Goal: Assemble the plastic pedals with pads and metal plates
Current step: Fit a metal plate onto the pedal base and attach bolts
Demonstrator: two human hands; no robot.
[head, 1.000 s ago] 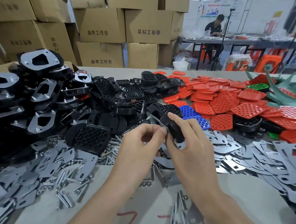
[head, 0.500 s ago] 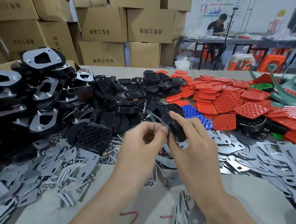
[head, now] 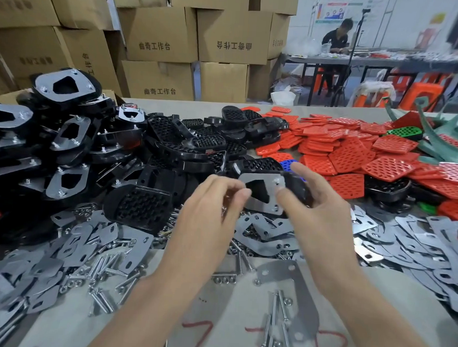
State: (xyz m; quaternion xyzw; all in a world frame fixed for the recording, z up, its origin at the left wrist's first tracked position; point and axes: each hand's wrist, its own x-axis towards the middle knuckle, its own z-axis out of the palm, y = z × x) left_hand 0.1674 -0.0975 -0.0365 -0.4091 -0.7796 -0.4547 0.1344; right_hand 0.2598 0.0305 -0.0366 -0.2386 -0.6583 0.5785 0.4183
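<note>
- Steel plate (head: pixel 263 207) sits on the black pedal (head: pixel 298 187), held above the counter (head: pixel 213 320); the right grip (head: pixel 319 213) clasps the pedal, thumb on the plate.
- Left grip (head: pixel 209 212) hovers at the plate's edge, blurred; whether it pinches anything I cannot tell.
- Risk: if not yet fastened, the plate may slip off should the pedal tilt.
- Bolts (head: pixel 101 270) and loose plates lie below, red pads (head: pixel 349 156) to the right; a dropped nut would vanish there.

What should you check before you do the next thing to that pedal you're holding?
1. Right hand grips the black pedal: ok.
2. Metal plate lies flat on the pedal: ok.
3. Bolt end shows through the plate's upper right hole: ok.
4. Left hand holds a nut: cannot tell, blurred.
5. Loose nuts lie close by on the table: ok.
</note>
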